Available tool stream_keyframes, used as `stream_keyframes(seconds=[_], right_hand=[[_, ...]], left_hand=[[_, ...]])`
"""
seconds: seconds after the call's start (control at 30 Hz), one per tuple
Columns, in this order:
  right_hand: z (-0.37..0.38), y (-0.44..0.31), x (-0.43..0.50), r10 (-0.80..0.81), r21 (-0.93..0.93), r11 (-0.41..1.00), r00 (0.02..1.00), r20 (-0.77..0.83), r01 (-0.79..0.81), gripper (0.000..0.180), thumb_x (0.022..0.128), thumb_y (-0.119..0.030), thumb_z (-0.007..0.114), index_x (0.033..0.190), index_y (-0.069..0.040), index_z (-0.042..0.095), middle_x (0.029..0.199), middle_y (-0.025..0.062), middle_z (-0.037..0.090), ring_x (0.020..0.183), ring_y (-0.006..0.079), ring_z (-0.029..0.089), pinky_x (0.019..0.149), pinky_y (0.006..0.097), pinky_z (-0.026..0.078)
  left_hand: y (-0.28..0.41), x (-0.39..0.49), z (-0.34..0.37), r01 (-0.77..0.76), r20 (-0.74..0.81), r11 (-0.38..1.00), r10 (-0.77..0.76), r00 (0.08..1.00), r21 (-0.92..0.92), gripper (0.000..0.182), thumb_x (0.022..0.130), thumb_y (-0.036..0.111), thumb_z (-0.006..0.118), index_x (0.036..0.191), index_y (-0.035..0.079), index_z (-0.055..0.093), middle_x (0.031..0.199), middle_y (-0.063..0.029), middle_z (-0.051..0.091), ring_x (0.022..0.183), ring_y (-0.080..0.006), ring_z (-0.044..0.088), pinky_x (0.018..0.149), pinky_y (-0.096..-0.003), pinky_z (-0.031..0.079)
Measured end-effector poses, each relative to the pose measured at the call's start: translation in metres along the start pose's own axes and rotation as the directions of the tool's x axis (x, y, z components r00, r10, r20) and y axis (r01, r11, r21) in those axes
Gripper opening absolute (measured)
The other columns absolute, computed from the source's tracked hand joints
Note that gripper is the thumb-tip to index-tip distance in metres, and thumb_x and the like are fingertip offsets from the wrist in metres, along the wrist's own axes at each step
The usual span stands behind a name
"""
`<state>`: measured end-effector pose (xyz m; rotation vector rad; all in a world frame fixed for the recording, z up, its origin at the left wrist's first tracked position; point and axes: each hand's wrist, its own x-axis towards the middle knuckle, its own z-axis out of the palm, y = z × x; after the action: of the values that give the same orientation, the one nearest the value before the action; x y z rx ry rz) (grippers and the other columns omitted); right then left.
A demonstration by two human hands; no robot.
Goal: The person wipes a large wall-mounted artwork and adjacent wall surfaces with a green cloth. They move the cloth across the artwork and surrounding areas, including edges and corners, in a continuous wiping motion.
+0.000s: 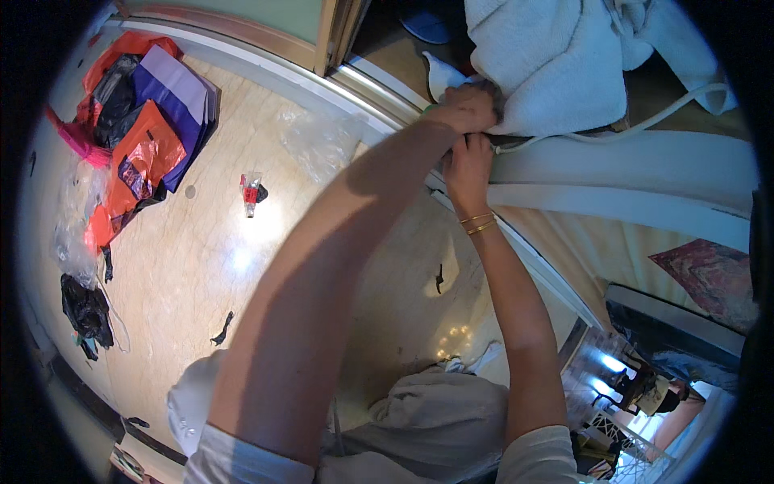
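Observation:
My left hand (pixel 468 107) reaches past the sliding door track to the low opening at the upper right, beside a pale blue towel-like cloth (pixel 550 72). Its fingers are curled at something greyish that I cannot make out. Just below it, my right hand (pixel 471 158), with two gold bangles (pixel 479 223) on the wrist, bends its fingers at the sill edge. What the right fingers touch is hidden. A white cable (pixel 635 129) runs from near my hands to the right, below the cloth.
Orange and purple bags (pixel 148 151) lie on the tiled floor at the left, with a black plastic bag (pixel 86 308) below. Clear plastic (pixel 317 142) lies by the door track. A small red-labelled packet (pixel 250 195) and black scraps (pixel 223 328) are on the floor.

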<state>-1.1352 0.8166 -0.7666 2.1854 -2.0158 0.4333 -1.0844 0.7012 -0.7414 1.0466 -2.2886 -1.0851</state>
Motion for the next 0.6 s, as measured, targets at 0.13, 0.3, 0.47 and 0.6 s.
stream_keyframes(seconds=[0.13, 0.3, 0.47, 0.6], right_hand=[[0.042, -0.006, -0.009, 0.082, 0.067, 0.995, 0.975, -0.206, -0.070, 0.036, 0.074, -0.012, 0.056, 0.107, -0.001, 0.050, 0.106, 0.0186, 0.048, 0.097, 0.0351, 0.045, 0.084, 0.0436, 0.036], [0.072, -0.062, 0.025, 0.165, 0.135, 0.979, 0.982, -0.089, -0.152, 0.045, 0.075, -0.021, 0.056, 0.115, -0.003, 0.047, 0.116, 0.0194, 0.046, 0.109, 0.0358, 0.041, 0.092, 0.0448, 0.030], [0.091, -0.088, 0.068, 0.058, -0.039, 0.997, 0.982, -0.182, -0.066, 0.046, 0.075, -0.026, 0.057, 0.115, -0.004, 0.048, 0.115, 0.0188, 0.048, 0.109, 0.0332, 0.042, 0.092, 0.0493, 0.028], [0.075, -0.069, 0.047, 0.255, 0.140, 0.956, 0.966, 0.037, -0.257, 0.050, 0.074, -0.026, 0.058, 0.118, -0.006, 0.046, 0.119, 0.0173, 0.045, 0.113, 0.0312, 0.039, 0.092, 0.0514, 0.026]], left_hand=[[-0.031, -0.002, -0.022, -0.092, 0.348, 0.952, -0.016, 0.937, 0.291, 0.038, 0.082, 0.026, 0.043, 0.113, 0.006, 0.051, 0.109, -0.0170, 0.055, 0.104, -0.0326, 0.050, 0.089, -0.0453, 0.037], [-0.084, -0.026, -0.042, -0.203, 0.172, 0.941, 0.160, 0.972, 0.272, 0.037, 0.087, 0.029, 0.038, 0.115, 0.008, 0.049, 0.107, -0.0153, 0.055, 0.107, -0.0311, 0.048, 0.091, -0.0465, 0.035], [-0.108, -0.005, -0.031, -0.123, -0.151, 0.974, 0.153, 0.977, 0.192, 0.030, 0.083, 0.025, 0.040, 0.106, 0.010, 0.052, 0.114, -0.0110, 0.051, 0.110, -0.0263, 0.045, 0.091, -0.0487, 0.031], [-0.114, -0.023, -0.031, -0.317, -0.202, 0.916, 0.368, 0.908, 0.245, 0.029, 0.083, 0.028, 0.041, 0.099, 0.008, 0.053, 0.115, -0.0117, 0.051, 0.109, -0.0246, 0.047, 0.093, -0.0464, 0.031]])
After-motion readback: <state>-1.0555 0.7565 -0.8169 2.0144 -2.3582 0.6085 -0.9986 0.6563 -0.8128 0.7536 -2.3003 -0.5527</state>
